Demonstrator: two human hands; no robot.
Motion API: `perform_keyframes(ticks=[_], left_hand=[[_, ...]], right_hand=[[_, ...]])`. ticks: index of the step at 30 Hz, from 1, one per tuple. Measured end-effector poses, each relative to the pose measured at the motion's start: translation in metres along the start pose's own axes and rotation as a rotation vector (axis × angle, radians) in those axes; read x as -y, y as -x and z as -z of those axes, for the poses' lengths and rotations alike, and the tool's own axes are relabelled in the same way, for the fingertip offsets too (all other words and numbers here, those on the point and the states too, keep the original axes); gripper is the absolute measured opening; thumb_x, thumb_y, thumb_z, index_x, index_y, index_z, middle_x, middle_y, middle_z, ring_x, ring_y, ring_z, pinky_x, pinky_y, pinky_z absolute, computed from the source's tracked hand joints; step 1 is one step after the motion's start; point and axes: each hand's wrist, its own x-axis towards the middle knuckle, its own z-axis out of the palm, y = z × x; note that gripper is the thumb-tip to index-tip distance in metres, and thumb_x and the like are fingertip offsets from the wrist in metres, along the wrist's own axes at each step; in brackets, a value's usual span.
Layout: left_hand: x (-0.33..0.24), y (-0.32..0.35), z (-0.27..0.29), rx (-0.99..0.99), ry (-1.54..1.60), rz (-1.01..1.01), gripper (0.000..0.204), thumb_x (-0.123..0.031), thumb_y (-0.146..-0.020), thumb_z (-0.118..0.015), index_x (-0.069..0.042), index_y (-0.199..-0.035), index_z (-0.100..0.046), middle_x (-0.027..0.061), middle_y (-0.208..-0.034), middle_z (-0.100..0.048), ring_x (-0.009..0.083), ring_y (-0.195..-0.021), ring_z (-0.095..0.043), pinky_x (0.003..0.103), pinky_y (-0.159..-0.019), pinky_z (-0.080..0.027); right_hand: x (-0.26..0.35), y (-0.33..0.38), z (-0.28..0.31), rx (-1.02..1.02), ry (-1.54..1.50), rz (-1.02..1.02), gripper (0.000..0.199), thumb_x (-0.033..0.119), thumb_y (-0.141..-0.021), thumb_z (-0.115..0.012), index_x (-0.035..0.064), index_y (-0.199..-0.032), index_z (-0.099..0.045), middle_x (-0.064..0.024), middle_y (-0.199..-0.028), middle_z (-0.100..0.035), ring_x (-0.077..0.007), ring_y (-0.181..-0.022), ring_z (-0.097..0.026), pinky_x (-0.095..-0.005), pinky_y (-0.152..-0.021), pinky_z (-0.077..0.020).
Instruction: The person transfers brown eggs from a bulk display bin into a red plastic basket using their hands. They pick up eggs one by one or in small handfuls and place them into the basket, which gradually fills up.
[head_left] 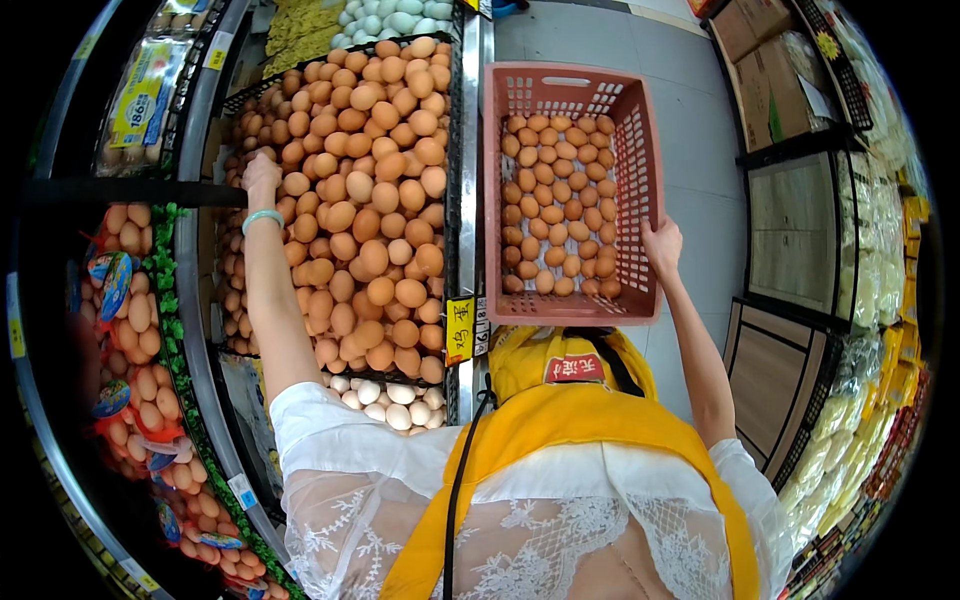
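My left hand [262,178], with a pale green bangle [263,220] at its wrist, reaches to the left edge of a heap of brown eggs [360,215]. Its fingers curl down among the eggs; whatever they hold is hidden beneath them. My right hand [662,246] grips the right rim of a reddish-brown plastic basket [490,200], fingers over the edge. Inside the basket, brown eggs [560,212] lie in rows across its bottom. The basket is beside the display's metal edge, in front of my yellow apron [590,425].
White eggs [398,392] and pale bluish eggs [398,18] border the brown heap. A yellow price sign [460,330] hangs on the metal edge. Netted eggs [150,395] fill the left shelf, beyond a dark bar [120,193]. Cardboard boxes [775,90] and bagged goods stand right.
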Motion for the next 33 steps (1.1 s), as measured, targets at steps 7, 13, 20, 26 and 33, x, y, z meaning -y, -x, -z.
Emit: perform_keyframes(ticks=[7,13,20,26,33], left_hand=[[-0.058,0.062,0.021,-0.856,0.002,-0.293,0.044,-0.029,-0.084,-0.06,-0.007,-0.12,-0.049,0.0168,-0.103,-0.056,0.0327,-0.093,-0.059,0.044,-0.075,-0.049],[-0.236,0.257,-0.003,-0.346,0.634,-1.111,0.031,-0.013,-0.082,-0.062,-0.001,-0.11,-0.056,0.0164,-0.102,-0.058,0.0287,-0.088,-0.06,0.036,-0.076,-0.049],[-0.391,0.364,-0.189,0.297,0.142,-1.317,0.051,-0.027,-0.076,-0.068,-0.004,-0.117,-0.047,0.0198,-0.102,-0.062,0.0338,-0.094,-0.061,0.041,-0.073,-0.052],[-0.431,0.391,-0.247,0.316,0.091,-1.128,0.054,-0.031,-0.065,-0.075,-0.001,-0.106,-0.055,0.0169,-0.088,-0.067,0.0285,-0.082,-0.067,0.039,-0.07,-0.053],[-0.382,0.387,-0.194,0.513,0.628,-0.814,0.066,-0.037,-0.059,-0.08,0.0,-0.106,-0.053,0.021,-0.088,-0.064,0.0342,-0.087,-0.063,0.039,-0.076,-0.051]], right_hand=[[-0.005,-0.006,-0.007,-0.026,0.014,0.062,0.032,0.029,-0.073,-0.06,-0.0003,-0.085,-0.062,-0.0254,-0.082,-0.063,-0.0423,-0.082,-0.061,-0.0487,-0.074,-0.0486],[0.005,0.0,0.004,0.012,-0.064,-0.05,0.033,0.029,-0.073,-0.06,0.0001,-0.09,-0.063,-0.0247,-0.084,-0.064,-0.0415,-0.084,-0.062,-0.0486,-0.077,-0.0489],[0.007,-0.001,-0.001,0.028,-0.067,-0.084,0.032,0.029,-0.074,-0.06,-0.0008,-0.087,-0.061,-0.0267,-0.082,-0.063,-0.0431,-0.082,-0.061,-0.0478,-0.076,-0.0488],[-0.005,0.001,-0.005,-0.015,-0.076,0.112,0.036,0.034,-0.078,-0.06,-0.0007,-0.085,-0.061,-0.0251,-0.08,-0.062,-0.0427,-0.079,-0.061,-0.0479,-0.071,-0.0483],[0.001,0.002,-0.008,0.076,-0.114,0.133,0.031,0.024,-0.08,-0.062,-0.0038,-0.094,-0.063,-0.022,-0.085,-0.066,-0.0338,-0.085,-0.065,-0.0395,-0.077,-0.0477]])
